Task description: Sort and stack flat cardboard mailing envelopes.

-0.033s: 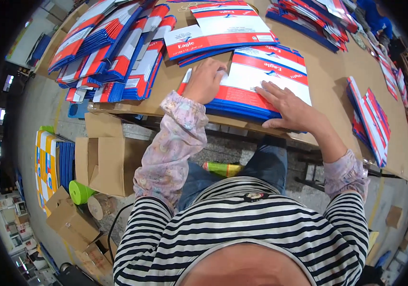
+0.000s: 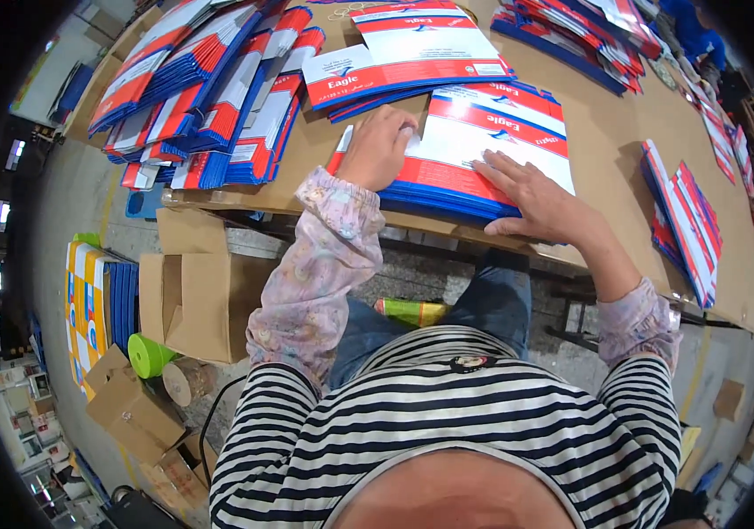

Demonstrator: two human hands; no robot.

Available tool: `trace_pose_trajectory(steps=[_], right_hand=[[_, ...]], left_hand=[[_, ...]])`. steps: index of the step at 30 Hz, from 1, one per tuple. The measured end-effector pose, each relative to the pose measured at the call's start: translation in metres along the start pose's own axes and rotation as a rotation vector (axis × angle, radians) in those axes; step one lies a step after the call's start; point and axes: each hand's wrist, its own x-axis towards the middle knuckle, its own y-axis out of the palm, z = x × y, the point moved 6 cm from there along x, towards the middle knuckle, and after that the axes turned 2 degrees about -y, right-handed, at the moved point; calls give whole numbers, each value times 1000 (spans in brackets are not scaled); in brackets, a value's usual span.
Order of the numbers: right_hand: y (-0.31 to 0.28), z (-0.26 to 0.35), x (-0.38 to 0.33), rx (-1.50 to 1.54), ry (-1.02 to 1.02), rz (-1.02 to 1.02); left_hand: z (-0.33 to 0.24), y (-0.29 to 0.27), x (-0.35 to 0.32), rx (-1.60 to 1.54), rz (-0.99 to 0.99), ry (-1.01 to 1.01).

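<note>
Flat-folded cartons (image 2: 452, 176), already stacked but unerected, lie beneath the right hand (image 2: 537, 197), fingers spread, gripping nothing, while the left hand (image 2: 379, 150) curls its fingers at one end, hold unclear.

Carton stack (image 2: 452, 176) | red-white-blue | lying flat | near table (image 2: 604, 167) edge

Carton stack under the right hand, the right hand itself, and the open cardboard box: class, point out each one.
Carton stack (image 2: 458, 144): head view, white part of the top face.
Right hand (image 2: 531, 196): head view, back of the hand.
Open cardboard box (image 2: 207, 300): head view, brown panel.
</note>
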Motion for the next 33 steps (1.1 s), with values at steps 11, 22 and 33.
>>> trace_pose_trajectory(steps=[11,22,33], right_hand=[[-4,1,2,62,-72,-52],[-18,-16,12,154,-101,-50],[-17,-8,2,146,-92,108]], left_hand=[[-8,-11,-4,-29,-29,-59],[3,-49,-53,46,-490,-205],[1,-70,-68,-205,-8,-187]])
